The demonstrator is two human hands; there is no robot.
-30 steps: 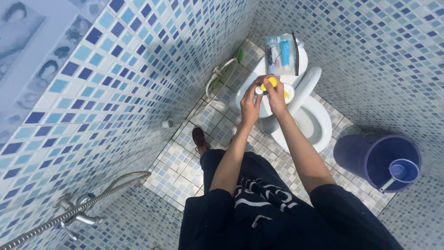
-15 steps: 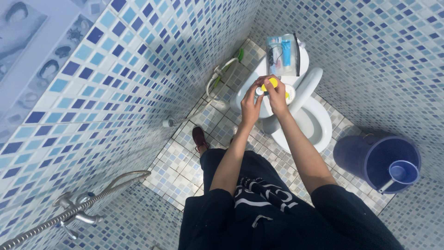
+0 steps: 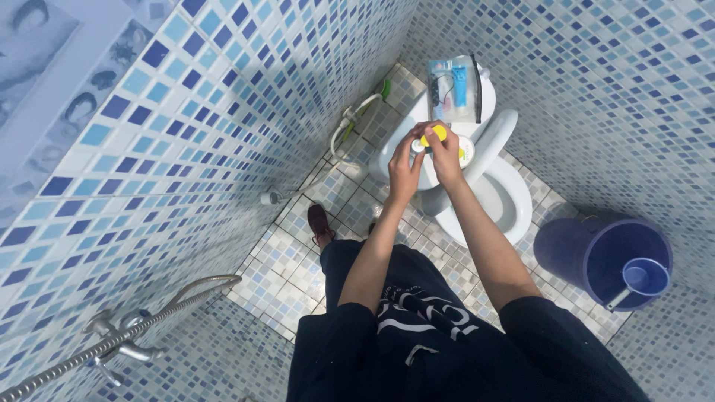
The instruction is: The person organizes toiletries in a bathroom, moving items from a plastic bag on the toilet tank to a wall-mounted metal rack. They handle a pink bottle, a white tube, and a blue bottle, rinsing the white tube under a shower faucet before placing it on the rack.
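We pinch a small white plastic bottle [image 3: 418, 147] in our left hand [image 3: 403, 170]; right hand [image 3: 445, 155] fingers close on its yellow cap [image 3: 434, 134], twelve o'clock above the white toilet [image 3: 497, 190]. Likely light, stiff, slippery; grip the body low.

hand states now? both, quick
Left hand: closed on a small white bottle, over the toilet.
Right hand: fingers closed on the yellow cap at the bottle's top.
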